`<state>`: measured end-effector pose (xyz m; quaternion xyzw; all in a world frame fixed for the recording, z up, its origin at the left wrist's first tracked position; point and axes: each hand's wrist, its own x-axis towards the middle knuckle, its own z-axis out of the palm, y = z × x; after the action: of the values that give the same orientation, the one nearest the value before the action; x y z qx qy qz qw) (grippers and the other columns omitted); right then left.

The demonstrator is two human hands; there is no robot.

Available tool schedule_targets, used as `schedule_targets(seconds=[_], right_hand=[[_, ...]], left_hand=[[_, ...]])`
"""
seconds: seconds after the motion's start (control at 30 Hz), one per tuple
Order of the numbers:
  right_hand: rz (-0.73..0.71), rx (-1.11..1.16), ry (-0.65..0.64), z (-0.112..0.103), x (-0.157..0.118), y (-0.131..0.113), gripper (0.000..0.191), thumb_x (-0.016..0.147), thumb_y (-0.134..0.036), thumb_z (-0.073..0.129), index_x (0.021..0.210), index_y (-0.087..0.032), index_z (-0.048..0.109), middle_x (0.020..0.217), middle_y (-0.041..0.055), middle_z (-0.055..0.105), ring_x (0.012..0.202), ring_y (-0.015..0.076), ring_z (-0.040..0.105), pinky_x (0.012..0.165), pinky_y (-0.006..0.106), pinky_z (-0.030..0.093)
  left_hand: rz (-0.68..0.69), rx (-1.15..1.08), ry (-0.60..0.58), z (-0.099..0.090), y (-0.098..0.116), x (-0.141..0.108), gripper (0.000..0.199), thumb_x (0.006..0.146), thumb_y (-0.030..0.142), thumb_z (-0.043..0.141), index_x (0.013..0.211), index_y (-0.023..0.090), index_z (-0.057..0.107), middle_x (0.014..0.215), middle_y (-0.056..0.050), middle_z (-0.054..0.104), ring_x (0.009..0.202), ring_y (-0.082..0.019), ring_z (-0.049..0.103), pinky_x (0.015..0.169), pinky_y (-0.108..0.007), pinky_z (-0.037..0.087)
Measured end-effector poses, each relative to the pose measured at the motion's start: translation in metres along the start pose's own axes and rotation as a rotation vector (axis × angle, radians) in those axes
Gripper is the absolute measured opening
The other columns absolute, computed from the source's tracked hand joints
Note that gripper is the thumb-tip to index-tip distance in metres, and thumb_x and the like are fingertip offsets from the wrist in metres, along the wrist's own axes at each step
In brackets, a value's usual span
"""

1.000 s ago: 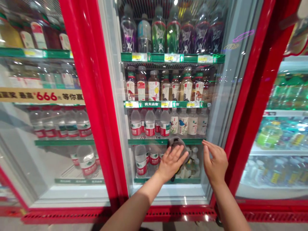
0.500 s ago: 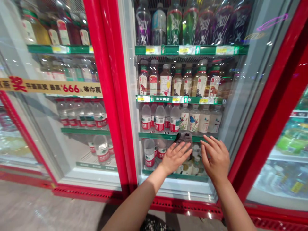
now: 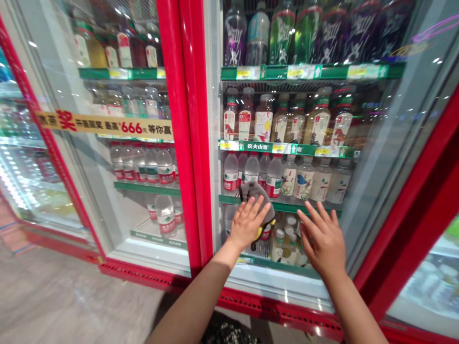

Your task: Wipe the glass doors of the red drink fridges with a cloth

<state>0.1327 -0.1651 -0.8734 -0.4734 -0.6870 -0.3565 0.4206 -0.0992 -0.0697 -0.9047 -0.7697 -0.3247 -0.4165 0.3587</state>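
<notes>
My left hand [image 3: 249, 222] lies flat with its fingers spread on a grey cloth [image 3: 255, 192] with black edging and a yellow patch. The palm presses it against the glass door [image 3: 376, 143] of a drinks fridge. Part of the cloth is hidden under the fingers. To the right, my right hand [image 3: 324, 239] is open, fingers apart, at the same glass; whether it touches cannot be told. Behind the glass, near both hands, are water bottles [image 3: 274, 179] with red labels and white-labelled bottles [image 3: 304, 181] on a shelf.
Red door frames [image 3: 191, 119] stand on the left and right of this door. Taller purple and green bottles [image 3: 282, 36] fill the top shelf, tea bottles [image 3: 263, 117] the one below. A neighbouring fridge door carries a yellow strip [image 3: 107, 125]. Grey floor [image 3: 60, 296] lies below.
My left hand and the cloth have moved left across the glass, away from my right hand. More of the cloth shows now. The view has shifted left.
</notes>
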Motion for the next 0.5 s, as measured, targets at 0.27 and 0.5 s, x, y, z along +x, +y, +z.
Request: schedule_targets(seconds=[0.27,0.5], right_hand=[[-0.085,-0.033,-0.256,0.026,-0.007,-0.012,0.067,0.095,-0.021,0.054,0.158,-0.027,0.032,0.167,0.0101,0.018,0.154,0.0369,0.017,0.114,0.062,0.038],[-0.007,-0.067,-0.288,0.033,-0.005,-0.02,0.081,0.096,-0.024,0.053,0.163,-0.025,0.006,0.167,0.0125,0.019,0.153,0.0386,0.018,0.112,0.065,0.039]], left_hand=[[-0.229,0.045,-0.122,-0.009,-0.001,-0.039,0.092,0.078,0.021,0.077,0.157,0.028,0.031,0.169,-0.008,0.015,0.154,-0.041,0.004,0.117,-0.059,0.038],[-0.284,0.057,-0.128,-0.013,-0.024,-0.014,0.09,0.08,0.025,0.076,0.157,0.023,0.031,0.167,-0.011,0.024,0.155,-0.039,0.009,0.12,-0.059,0.033]])
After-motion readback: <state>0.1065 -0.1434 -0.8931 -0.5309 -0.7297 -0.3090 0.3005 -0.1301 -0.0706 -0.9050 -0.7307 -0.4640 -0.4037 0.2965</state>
